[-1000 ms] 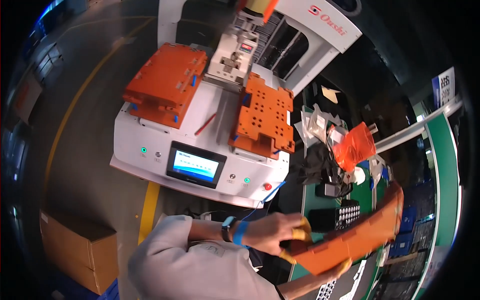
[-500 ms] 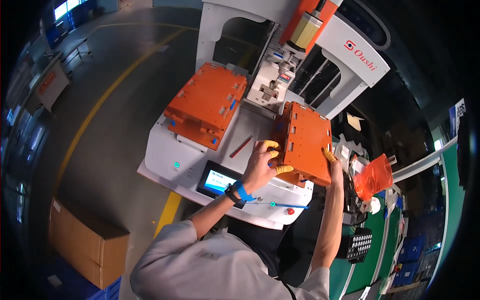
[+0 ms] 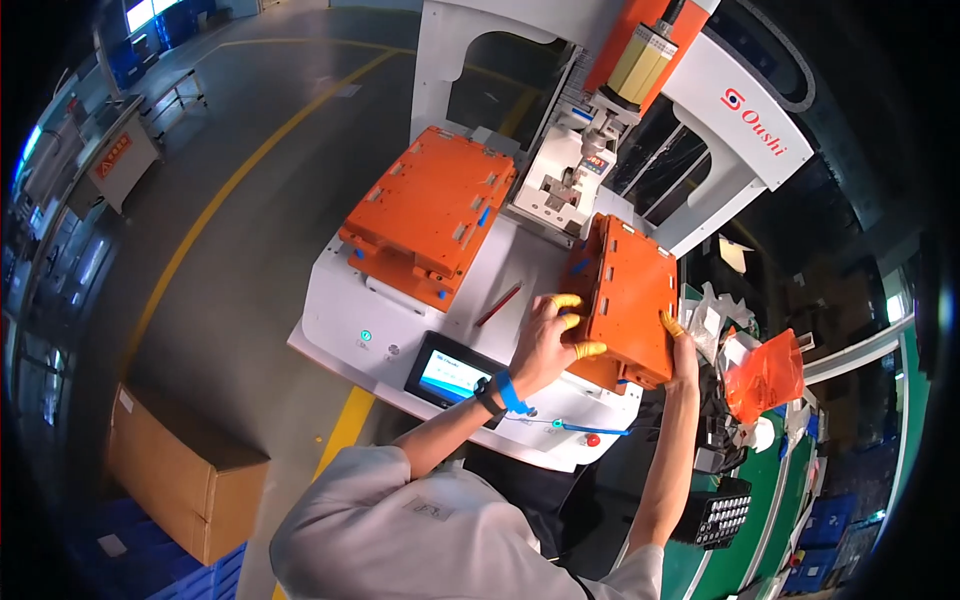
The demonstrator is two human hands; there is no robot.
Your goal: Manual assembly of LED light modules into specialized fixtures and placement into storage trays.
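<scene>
Right of centre, the left hand (image 3: 545, 340) and right hand (image 3: 683, 352) grip opposite edges of the orange fixture (image 3: 628, 300), fingers curled closed, steadying it on the machine bed (image 3: 500, 275).

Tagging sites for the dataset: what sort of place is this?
Likely a factory assembly floor: a white benchtop machine with orange fixture plates, yellow floor lines, and a green conveyor.

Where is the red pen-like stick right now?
In the head view, the red stick lies on the white machine deck, between the left orange fixture and the left hand.
</scene>
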